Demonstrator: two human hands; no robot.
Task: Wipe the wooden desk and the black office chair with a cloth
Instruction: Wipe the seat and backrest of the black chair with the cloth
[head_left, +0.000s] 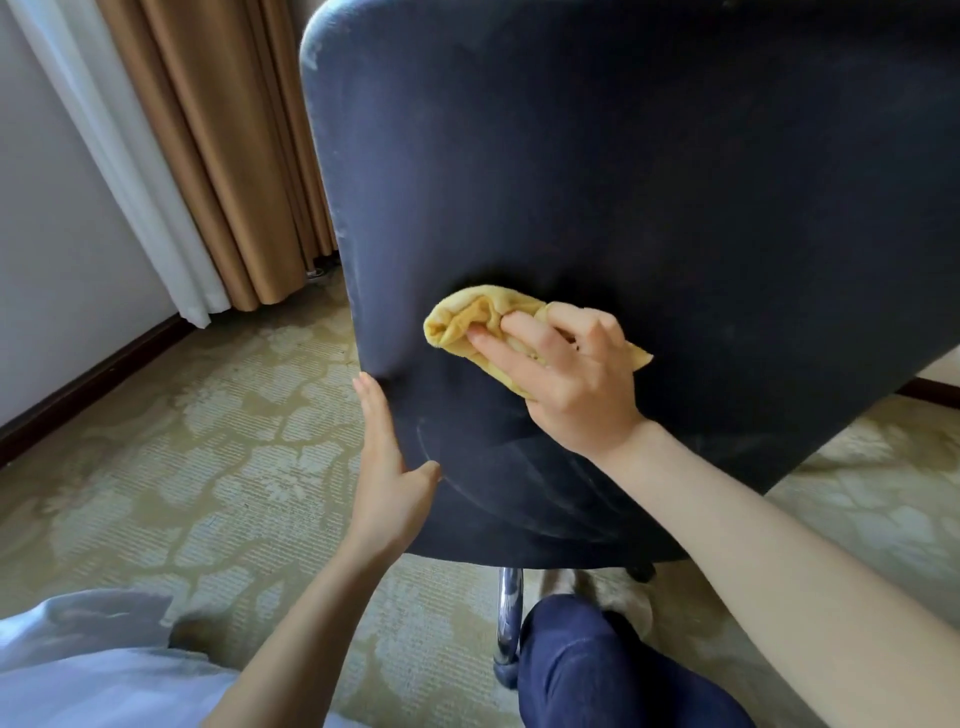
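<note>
The black office chair (649, 171) fills the upper middle of the view, its backrest's rear face turned toward me. My right hand (566, 374) presses a crumpled yellow cloth (467, 317) against the lower middle of that face, fingers bent over the cloth, one corner poking out to the right of the hand. My left hand (387, 462) holds the backrest's lower left edge, the fingers lying along the rim and the thumb on the rear face. Faint pale wipe streaks show on the fabric near the thumb. The wooden desk is out of view.
The chair's chrome leg (509, 618) stands just below the backrest beside my blue-trousered knee (587, 665). Patterned carpet (208, 467) covers the floor. Tan curtains (218, 145) and a white sheer hang at the back left, next to a wall with a dark baseboard (88, 374).
</note>
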